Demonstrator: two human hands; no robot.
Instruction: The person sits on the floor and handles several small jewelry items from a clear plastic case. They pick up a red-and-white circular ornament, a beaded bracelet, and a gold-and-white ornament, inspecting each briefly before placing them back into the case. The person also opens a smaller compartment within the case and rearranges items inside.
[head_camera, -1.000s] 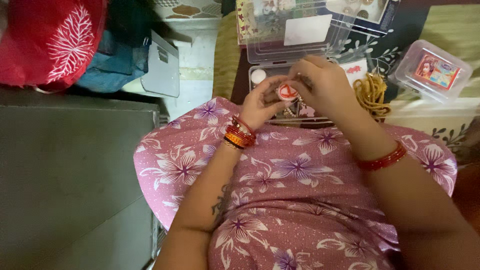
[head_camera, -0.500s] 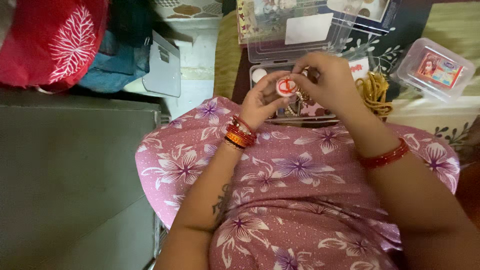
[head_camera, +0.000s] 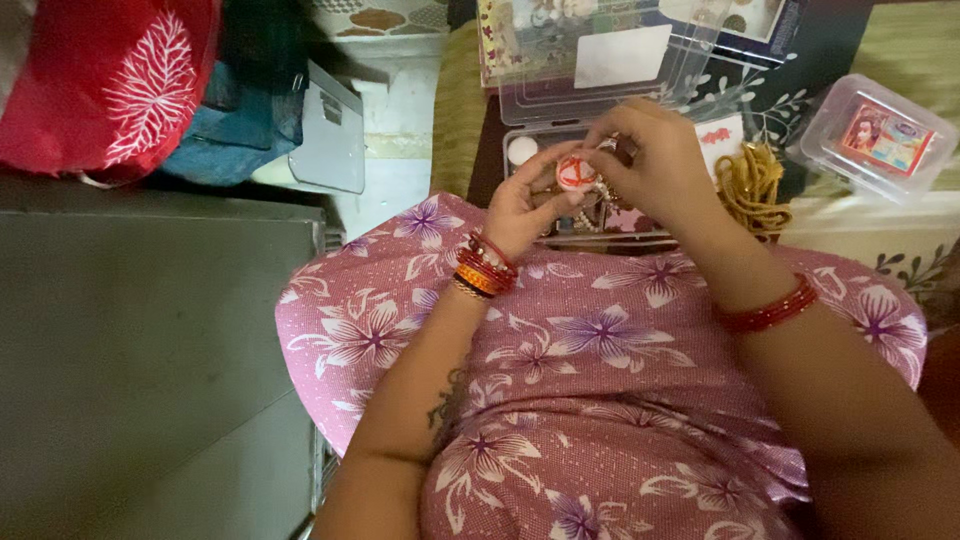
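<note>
upper left of the frame, a red cushion (head_camera: 105, 85) lies beside a grey box (head_camera: 325, 135). just right of centre, the left hand (head_camera: 520, 205) and right hand (head_camera: 655, 160) pinch a small round red-and-white piece (head_camera: 577, 173) between closed fingers (head_camera: 552, 203), over an open clear plastic organiser box (head_camera: 600, 60). it looks light, hard and slippery, best held by its rim. golden cord (head_camera: 750, 180) and a lidded clear container (head_camera: 880, 135) sit right.
</note>
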